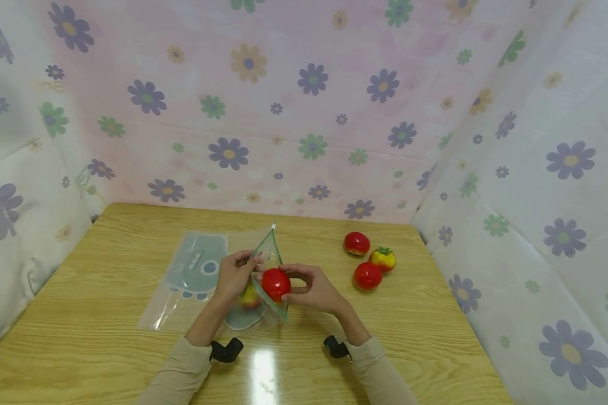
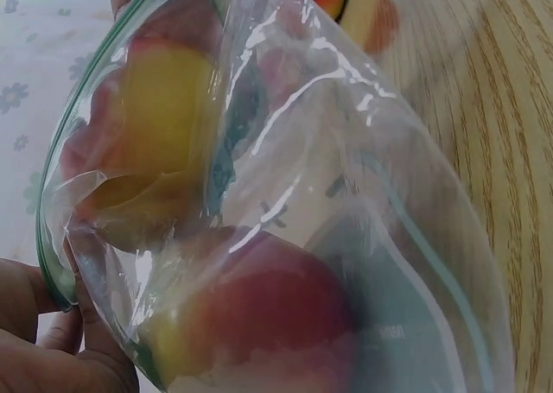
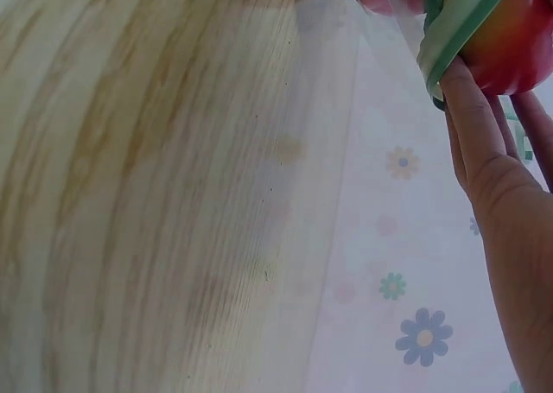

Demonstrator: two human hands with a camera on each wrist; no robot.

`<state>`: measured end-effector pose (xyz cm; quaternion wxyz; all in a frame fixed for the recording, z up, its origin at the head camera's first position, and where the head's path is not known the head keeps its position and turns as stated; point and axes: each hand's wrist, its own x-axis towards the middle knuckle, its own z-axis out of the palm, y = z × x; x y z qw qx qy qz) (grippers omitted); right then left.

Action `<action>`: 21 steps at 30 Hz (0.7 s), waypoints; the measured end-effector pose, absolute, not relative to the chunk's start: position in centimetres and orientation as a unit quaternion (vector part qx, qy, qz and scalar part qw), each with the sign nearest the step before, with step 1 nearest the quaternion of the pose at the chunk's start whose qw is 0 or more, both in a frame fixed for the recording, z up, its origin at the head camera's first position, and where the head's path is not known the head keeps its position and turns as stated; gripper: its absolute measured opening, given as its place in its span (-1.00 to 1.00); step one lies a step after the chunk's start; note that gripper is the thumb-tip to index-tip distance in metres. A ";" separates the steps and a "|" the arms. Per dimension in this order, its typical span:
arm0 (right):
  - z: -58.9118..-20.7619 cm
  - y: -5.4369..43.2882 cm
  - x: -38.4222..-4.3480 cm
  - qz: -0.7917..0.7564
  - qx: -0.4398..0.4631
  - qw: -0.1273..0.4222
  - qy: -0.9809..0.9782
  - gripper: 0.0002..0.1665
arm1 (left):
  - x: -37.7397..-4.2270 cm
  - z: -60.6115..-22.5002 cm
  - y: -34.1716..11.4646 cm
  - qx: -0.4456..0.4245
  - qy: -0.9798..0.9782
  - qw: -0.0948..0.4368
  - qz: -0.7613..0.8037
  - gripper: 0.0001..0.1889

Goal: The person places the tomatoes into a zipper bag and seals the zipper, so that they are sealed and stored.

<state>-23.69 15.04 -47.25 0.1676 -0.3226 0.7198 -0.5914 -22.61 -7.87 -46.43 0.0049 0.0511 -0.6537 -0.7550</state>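
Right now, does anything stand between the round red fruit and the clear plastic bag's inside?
Nothing visible: the right hand holds the red fruit at the open mouth of the bag. A yellow-red fruit lies deeper inside.

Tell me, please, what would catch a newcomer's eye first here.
Probably the glossy red fruit that the right hand holds at the mouth of a clear, green-edged bag. Next might come the flowered sheeting behind the table, then three more fruits grouped on its right side.
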 end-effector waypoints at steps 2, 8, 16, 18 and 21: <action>-47.3 15.1 -23.6 -0.590 -0.323 0.163 0.722 -0.34 | -22.6 -46.4 -7.9 0.047 -0.658 0.004 -0.751 -0.74; -47.3 14.9 -23.5 -0.591 -0.318 0.155 0.725 -0.34 | -22.5 -46.3 -7.9 0.041 -0.664 0.001 -0.747 -0.73; -47.2 14.8 -23.4 -0.586 -0.307 0.150 0.735 -0.33 | -22.4 -46.0 -7.8 0.033 -0.664 -0.009 -0.747 -0.73; -47.2 14.7 -23.3 -0.585 -0.305 0.149 0.737 -0.33 | -22.4 -45.9 -7.8 0.030 -0.664 -0.008 -0.747 -0.73; -47.3 14.6 -23.3 -0.583 -0.302 0.149 0.740 -0.33 | -22.5 -45.9 -7.7 0.027 -0.662 -0.008 -0.749 -0.74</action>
